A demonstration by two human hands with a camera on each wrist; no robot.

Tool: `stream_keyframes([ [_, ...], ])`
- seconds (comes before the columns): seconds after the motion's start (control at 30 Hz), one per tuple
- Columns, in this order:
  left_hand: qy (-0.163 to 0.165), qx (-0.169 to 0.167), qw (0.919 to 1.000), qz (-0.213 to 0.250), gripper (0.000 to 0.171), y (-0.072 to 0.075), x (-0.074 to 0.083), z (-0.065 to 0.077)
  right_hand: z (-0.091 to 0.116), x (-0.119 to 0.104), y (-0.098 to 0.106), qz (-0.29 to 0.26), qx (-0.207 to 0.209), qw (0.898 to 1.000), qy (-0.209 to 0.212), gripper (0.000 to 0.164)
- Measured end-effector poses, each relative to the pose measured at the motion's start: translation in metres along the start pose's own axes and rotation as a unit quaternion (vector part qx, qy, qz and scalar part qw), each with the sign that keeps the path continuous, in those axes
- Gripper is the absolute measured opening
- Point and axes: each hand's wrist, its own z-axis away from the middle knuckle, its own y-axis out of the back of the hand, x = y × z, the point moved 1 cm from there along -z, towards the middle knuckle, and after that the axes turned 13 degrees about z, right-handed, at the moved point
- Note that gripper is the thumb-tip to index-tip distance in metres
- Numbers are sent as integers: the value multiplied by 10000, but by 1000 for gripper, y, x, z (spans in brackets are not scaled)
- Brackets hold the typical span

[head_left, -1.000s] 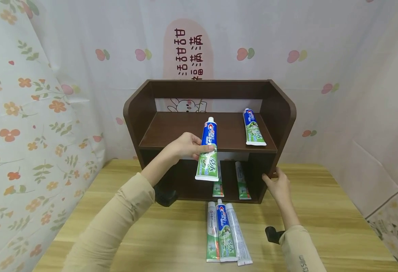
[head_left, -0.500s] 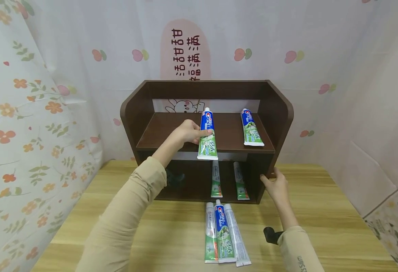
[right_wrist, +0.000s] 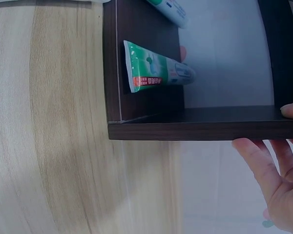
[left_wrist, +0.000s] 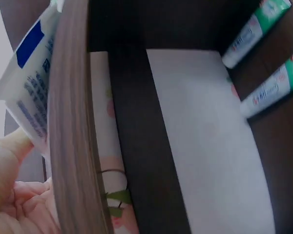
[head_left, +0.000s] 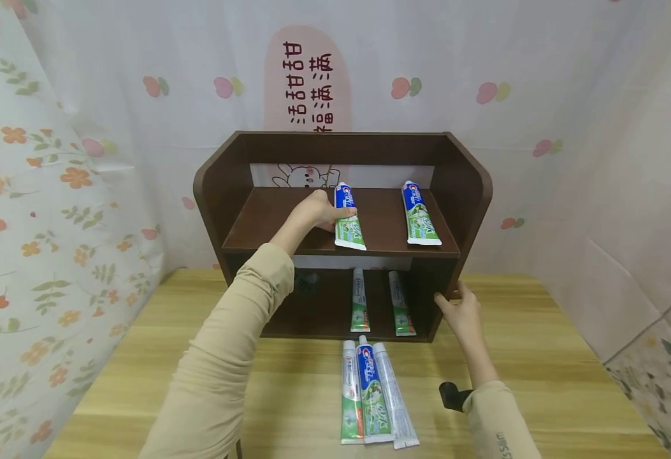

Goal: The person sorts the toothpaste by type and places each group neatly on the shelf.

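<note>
My left hand (head_left: 317,209) pinches a blue and green toothpaste tube (head_left: 349,231), cap toward the back, at the upper level of a dark brown two-tier shelf (head_left: 280,213). Whether the tube touches the board is hard to tell. In the left wrist view the tube's pale back (left_wrist: 31,78) shows beside the thumb, partly hidden by the board edge. My right hand (head_left: 462,313) grips the shelf's right side panel (right_wrist: 205,130), thumb inside and fingers outside. A matching toothpaste tube (head_left: 421,217) lies at the right of the upper level.
Two white and green toothpaste tubes, one left (head_left: 360,303) and one right (head_left: 401,305), lie on the lower level. On the wooden table (head_left: 289,395) before the shelf are a white-green tube (head_left: 351,395), a blue-green tube (head_left: 374,395) and a pale tube (head_left: 394,398). A patterned curtain (head_left: 197,95) hangs behind.
My left hand has carried its toothpaste tube forward, from in front of the shelf to the upper level. The right hand stays on the side panel. The head view has shifted slightly.
</note>
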Motion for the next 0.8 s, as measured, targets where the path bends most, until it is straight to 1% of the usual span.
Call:
stream_keyframes([
  [0.03,-75,118,9997,-203,64,1,-1,1,0,-1,-1,-33,-16,10000,10,38],
  [0.1,-351,377,9968,-608,62,2,-3,3,0,-2,-2,-39,-1,10000,8,37],
  [0.17,-700,681,9901,-1006,58,2,-6,6,0,-3,-2,-27,41,10000,-19,36],
  [0.27,-1191,1004,9809,-1164,53,-1,-10,10,0,-2,-2,7,84,10000,-37,36],
  [0.33,-1361,1090,9786,-1092,52,-2,-13,13,0,-1,-1,13,46,10000,-57,37],
  [0.37,-1419,1093,9787,-1005,52,-2,-14,15,0,0,-1,1,16,10000,-58,39],
  [0.43,-1421,996,9817,-785,49,-2,-17,19,1,0,-1,-29,-30,10000,-54,40],
  [0.5,-1347,826,9862,-503,45,0,-20,25,2,1,-1,-7,-40,10000,-44,41],
  [0.6,-1240,570,9905,-152,36,6,-26,36,2,0,-2,54,17,10000,1,37],
  [0.7,-1339,359,9903,39,30,11,-33,50,1,0,-2,59,31,10000,16,36],
  [0.8,-1615,255,9865,110,26,14,-41,62,0,0,-1,4,-26,10000,-2,39],
])
